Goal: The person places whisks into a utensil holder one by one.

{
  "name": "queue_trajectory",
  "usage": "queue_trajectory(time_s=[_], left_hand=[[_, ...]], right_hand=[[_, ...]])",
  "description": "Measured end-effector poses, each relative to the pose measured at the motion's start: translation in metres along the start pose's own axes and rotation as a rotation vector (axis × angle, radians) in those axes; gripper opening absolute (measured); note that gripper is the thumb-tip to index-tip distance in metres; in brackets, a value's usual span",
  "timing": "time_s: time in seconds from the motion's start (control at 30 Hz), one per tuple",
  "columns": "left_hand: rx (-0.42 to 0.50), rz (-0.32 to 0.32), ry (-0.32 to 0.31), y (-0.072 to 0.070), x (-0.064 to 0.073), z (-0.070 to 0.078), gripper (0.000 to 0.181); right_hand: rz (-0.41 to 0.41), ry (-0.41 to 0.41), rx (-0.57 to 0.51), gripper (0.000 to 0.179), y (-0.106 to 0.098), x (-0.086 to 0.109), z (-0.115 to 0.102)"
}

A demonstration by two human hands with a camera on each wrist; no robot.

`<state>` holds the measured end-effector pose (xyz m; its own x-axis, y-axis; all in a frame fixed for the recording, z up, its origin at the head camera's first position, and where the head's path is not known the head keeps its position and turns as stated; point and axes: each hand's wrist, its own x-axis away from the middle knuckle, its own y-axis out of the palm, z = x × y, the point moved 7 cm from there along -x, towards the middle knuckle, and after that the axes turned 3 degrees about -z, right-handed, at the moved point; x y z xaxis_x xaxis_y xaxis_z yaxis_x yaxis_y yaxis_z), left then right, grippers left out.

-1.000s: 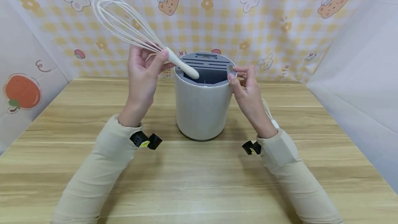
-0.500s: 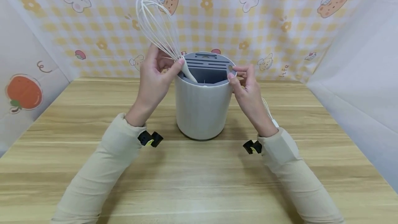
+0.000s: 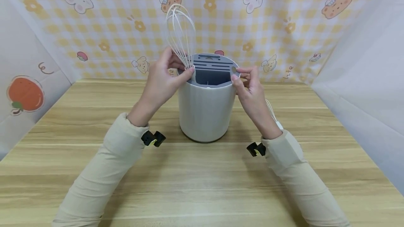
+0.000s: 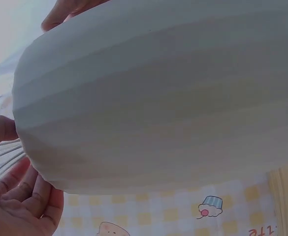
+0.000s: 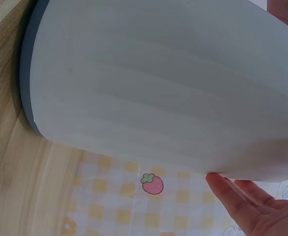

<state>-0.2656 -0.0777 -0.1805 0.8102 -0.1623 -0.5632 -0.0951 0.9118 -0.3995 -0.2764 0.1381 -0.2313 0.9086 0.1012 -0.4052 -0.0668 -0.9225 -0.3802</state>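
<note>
A white utensil holder (image 3: 206, 113) with a grey slotted top stands upright on the wooden table. My left hand (image 3: 162, 80) pinches a cream whisk (image 3: 185, 54) where its wires meet the handle. The whisk's handle (image 3: 194, 75) points down into the holder's large front compartment, its lower end hidden, and the wire loops rise above the rim. On the opposite side, my right hand (image 3: 250, 90) grips the holder's rim between thumb and fingers. Both wrist views are mostly filled by the holder's wall (image 4: 153, 98), with fingers at its edge.
Behind my right wrist lies another light-coloured whisk (image 3: 271, 110), partly hidden by the arm. A yellow checked cloth (image 3: 209, 20) hangs at the back of the table (image 3: 202, 181). White cloth sides (image 3: 363, 55) close in the left and right.
My left hand has moved right and brought the whisk from a slanted pose to nearly upright, its handle lowered into the front compartment. The right hand has stayed on the rim.
</note>
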Motion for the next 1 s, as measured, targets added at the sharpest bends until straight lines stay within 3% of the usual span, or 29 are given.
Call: queue_trajectory(time_s=[0.27,0.73,0.9,1.0], left_hand=[[0.001,-0.017,-0.072,0.0009,0.0008,-0.0016,0.040],[0.054,-0.021,-0.063,0.0004,0.0011,-0.0029,0.062],[0.082,-0.012,0.007,0.0008,0.0010,0.0021,0.085],[0.077,-0.008,0.052,0.0018,0.0017,0.0046,0.090]], right_hand=[[-0.002,0.001,0.007,0.043,0.0010,0.0002,0.0001],[0.002,-0.013,0.009,0.044,0.0013,-0.0013,-0.0006],[0.000,-0.014,0.012,0.043,0.0009,-0.0010,-0.0008],[-0.002,-0.013,0.013,0.043,0.0005,-0.0007,-0.0006]])
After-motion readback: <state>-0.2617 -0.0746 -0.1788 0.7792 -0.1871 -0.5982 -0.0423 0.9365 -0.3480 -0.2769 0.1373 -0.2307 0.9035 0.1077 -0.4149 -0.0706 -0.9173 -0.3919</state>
